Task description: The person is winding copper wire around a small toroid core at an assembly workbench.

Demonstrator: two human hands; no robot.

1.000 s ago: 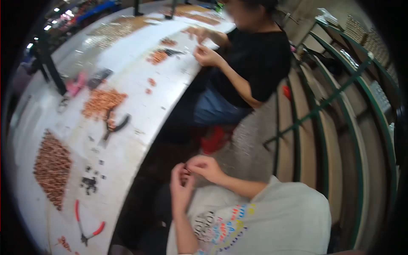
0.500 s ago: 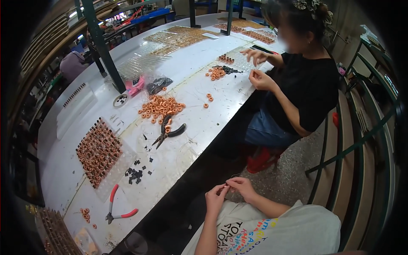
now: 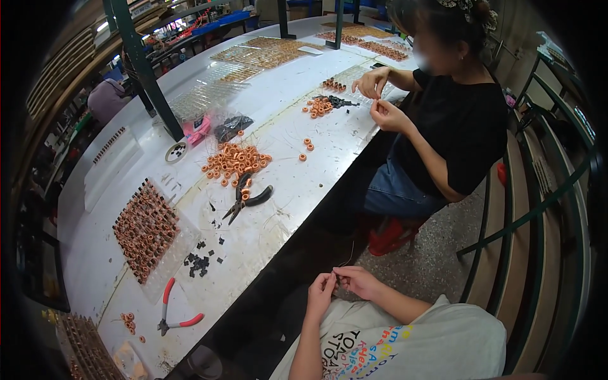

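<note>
Left hand [image 3: 321, 292]: raised over the lap, just off the table edge, fingers pinched shut on something tiny; too small to name for sure.
Right hand [image 3: 360, 281]: close beside the left, fingertips meeting it, closed on the same small piece.
Piece in the fingers: likely a small ring with fine wire, judging by a thin strand [image 3: 348, 256] trailing up from the pinch; held in the air between both hands, above the white shirt [image 3: 405, 342], apart from the table.
Handling, as a guess: very light, hard and smooth enough to slip; wire thin, springy, easy to kink.
Where to hold: ring by its outer rim between thumb and forefinger; wire near its free end, not mid-span.
Table [image 3: 278, 133]: long, white, curving away to the left.
Orange rings [image 3: 235, 159]: loose heap on the table, well apart from the hands.
Black pliers [image 3: 247, 199]: lying just below the heap.
Tray of rings [image 3: 145, 228]: filled rows, left of the pliers.
Black bits [image 3: 199, 261]: small scatter beside the tray.
Red-handled pliers [image 3: 177, 313]: near the table's front edge, nearest tool to the hands.
Other person [image 3: 456, 120]: seated further along in a black top, both hands up over a second small pile [image 3: 320, 104].
</note>
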